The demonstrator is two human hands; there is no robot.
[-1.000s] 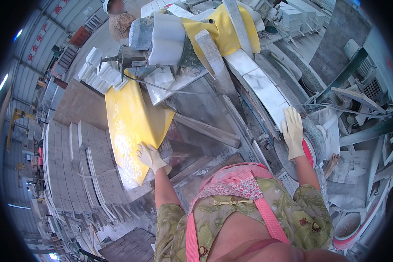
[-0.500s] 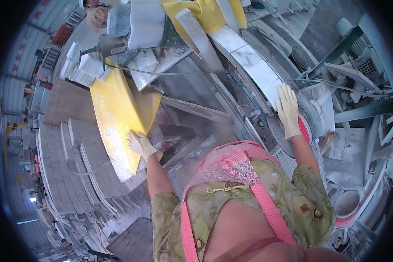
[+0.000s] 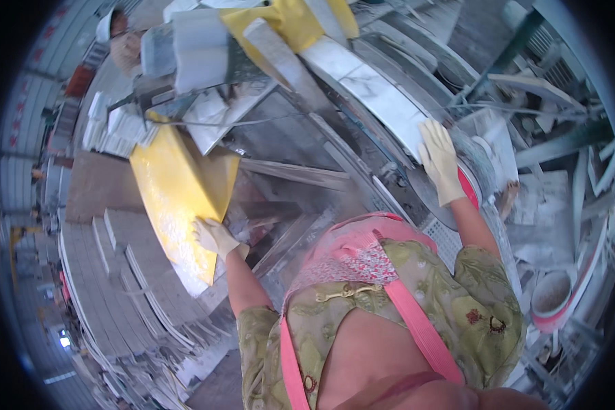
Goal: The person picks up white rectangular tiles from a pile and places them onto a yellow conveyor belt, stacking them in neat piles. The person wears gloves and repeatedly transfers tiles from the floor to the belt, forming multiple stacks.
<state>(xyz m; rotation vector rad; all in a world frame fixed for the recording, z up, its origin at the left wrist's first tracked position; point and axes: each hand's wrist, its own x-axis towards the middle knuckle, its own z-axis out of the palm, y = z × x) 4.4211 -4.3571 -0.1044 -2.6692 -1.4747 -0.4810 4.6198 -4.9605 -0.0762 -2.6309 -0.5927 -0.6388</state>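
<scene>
A cream glove covers my left hand (image 3: 215, 236), which lies with fingers apart on the edge of a wet-looking yellow sheet (image 3: 178, 198). The sheet drapes over a stack beside me. To the right, my right hand (image 3: 440, 162), gloved the same way, rests with fingers stretched out at the near end of a row of white, grey-veined stone pieces (image 3: 372, 78). These pieces lie along a narrow machine bed. Beside that wrist sits a round part with a red rim (image 3: 469, 183). Neither hand has its fingers wrapped round anything.
Long grey slabs (image 3: 92, 273) are stacked at the left, with small white blocks (image 3: 119, 123) farther back. A person in a white helmet (image 3: 105, 26) is at the far left. A bucket (image 3: 551, 292) stands at the lower right, below green beams (image 3: 564, 143).
The whole view has shifted slightly, and more of the helmeted person shows. Both my hands stay on the same spots, the left on the yellow sheet and the right at the stone row's end.
</scene>
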